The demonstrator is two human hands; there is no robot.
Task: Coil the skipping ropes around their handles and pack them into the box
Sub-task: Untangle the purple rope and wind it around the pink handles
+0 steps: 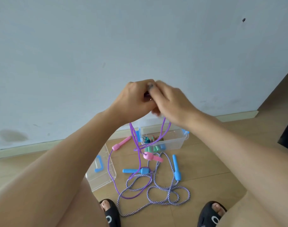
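While both hands meet raised at 12 o'clock, left hand [136, 99] and right hand [169, 99] each clenched on the purple skipping rope [140, 161], its loops hang to the floor. Pink handles [152, 157]: one dangling, one lying at 10 o'clock. Clear box [172, 143]: beyond, partly filled. Cord probably light, limp, slick, tangle-prone; best held at the rigid handles.

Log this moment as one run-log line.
stage: coiling | left hand, right hand: gripping purple rope | striped rope: loose on floor | box: open
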